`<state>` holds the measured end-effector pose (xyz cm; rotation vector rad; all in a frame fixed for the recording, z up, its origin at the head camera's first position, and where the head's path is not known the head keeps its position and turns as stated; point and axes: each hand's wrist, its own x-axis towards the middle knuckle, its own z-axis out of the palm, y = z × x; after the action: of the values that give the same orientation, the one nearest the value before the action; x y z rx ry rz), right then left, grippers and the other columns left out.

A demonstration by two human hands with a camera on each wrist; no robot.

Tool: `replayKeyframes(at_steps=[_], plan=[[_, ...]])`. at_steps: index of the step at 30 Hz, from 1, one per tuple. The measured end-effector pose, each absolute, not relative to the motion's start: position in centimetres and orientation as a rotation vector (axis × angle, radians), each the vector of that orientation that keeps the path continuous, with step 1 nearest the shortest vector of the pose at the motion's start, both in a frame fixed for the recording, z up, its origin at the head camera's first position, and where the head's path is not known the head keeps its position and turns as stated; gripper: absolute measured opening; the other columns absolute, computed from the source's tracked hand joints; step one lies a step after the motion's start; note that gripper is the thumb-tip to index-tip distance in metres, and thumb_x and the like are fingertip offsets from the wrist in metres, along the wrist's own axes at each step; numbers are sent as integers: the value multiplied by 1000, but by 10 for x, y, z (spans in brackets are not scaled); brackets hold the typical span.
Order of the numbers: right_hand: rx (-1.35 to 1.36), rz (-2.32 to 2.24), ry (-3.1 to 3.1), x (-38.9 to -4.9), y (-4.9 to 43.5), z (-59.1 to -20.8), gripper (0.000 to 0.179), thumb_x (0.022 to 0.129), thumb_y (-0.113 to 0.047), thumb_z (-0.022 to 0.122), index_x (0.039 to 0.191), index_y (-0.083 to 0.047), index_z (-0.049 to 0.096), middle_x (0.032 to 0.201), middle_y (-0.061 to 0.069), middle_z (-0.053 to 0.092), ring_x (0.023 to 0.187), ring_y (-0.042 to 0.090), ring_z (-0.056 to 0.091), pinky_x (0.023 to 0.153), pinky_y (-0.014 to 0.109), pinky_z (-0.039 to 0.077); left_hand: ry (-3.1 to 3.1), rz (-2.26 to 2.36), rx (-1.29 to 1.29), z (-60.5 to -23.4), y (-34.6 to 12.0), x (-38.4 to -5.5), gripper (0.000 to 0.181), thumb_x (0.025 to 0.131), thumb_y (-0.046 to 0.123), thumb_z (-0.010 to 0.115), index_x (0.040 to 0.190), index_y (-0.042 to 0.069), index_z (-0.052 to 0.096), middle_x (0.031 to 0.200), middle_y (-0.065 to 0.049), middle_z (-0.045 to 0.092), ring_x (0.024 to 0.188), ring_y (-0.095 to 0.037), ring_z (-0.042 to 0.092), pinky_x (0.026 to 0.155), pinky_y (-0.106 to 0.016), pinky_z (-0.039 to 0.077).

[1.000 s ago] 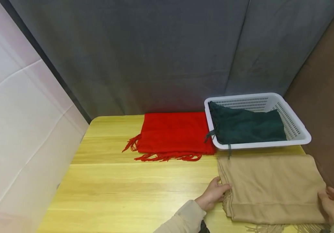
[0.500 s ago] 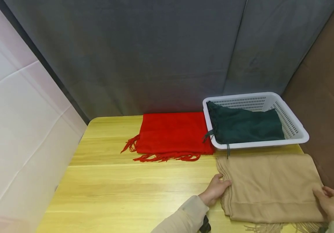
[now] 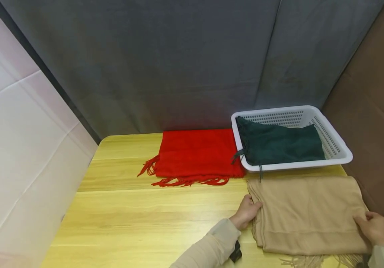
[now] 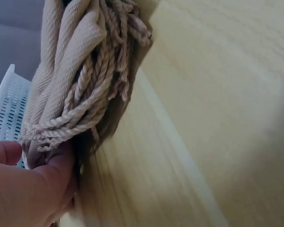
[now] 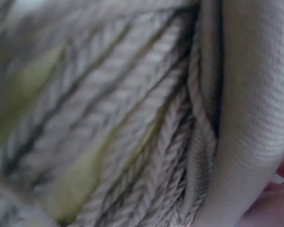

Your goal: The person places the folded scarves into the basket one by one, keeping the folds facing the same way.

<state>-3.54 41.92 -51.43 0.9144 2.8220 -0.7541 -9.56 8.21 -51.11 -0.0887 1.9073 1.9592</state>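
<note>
On the yellow worktop (image 3: 128, 219) lies a folded tan scarf (image 3: 307, 212); a white basket (image 3: 299, 164) stands beyond left grip (image 3: 246, 213) and right grip (image 3: 376, 227), a red scarf (image 3: 197, 152) past the left; both pinch opposite edges of the tan scarf between them; the right crept inward as we watched, the fabric barely moving, suggesting a firmer hold.

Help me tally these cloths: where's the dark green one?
In the head view, the dark green cloth lies in the white basket at right, beyond the tan cloth.
</note>
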Motion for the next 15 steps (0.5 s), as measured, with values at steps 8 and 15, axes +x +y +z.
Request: replayKeyframes(at_steps=[8, 15], plan=[[936, -773, 2775, -36, 416, -510, 56, 86, -29, 51, 118, 15, 37, 122, 37, 33, 104, 52, 34, 88, 58, 27, 2008, 1972, -28, -512, 85, -99, 20, 82, -3, 50, 100, -3, 42, 75, -8, 53, 66, -16, 55, 55, -22, 43], [1082, -924, 2696, -29, 420, -519, 71, 83, -47, 51, 121, 12, 41, 122, 33, 39, 103, 48, 40, 85, 54, 33, 2123, 1891, -67, -514, 83, -99, 26, 78, -5, 51, 103, -3, 45, 78, -7, 53, 66, -13, 51, 56, -22, 41]])
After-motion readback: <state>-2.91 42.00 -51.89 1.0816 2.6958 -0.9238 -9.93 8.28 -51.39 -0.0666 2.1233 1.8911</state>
